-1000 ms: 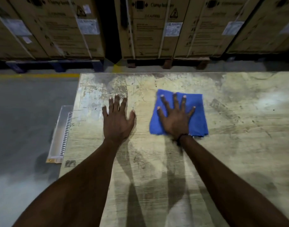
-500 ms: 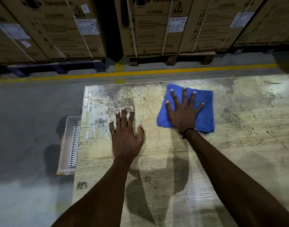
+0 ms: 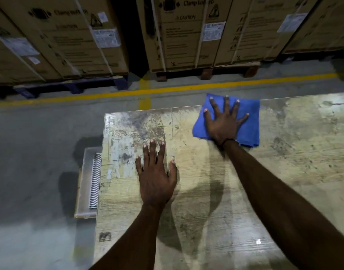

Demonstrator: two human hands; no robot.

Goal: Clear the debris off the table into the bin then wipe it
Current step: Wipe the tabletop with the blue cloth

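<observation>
A folded blue cloth point(image 3: 249, 121) lies at the far edge of the worn, stained table point(image 3: 294, 152). My right hand point(image 3: 223, 123) presses flat on the cloth with fingers spread, fingertips reaching the table's far edge. My left hand point(image 3: 156, 176) rests flat on the bare tabletop near the left side, fingers straight, holding nothing. A clear plastic bin point(image 3: 87, 184) with a ribbed white insert sits on the floor against the table's left edge. No loose debris shows on the table.
Stacked cardboard cartons point(image 3: 186, 32) on pallets stand beyond a yellow floor line point(image 3: 167, 90). Grey concrete floor point(image 3: 30, 152) lies left of the table. The table extends to the right and toward me.
My right hand has pushed the blue cloth away from me to the table's far edge. My left hand stays flat on the table. The view has tilted up, showing more floor.
</observation>
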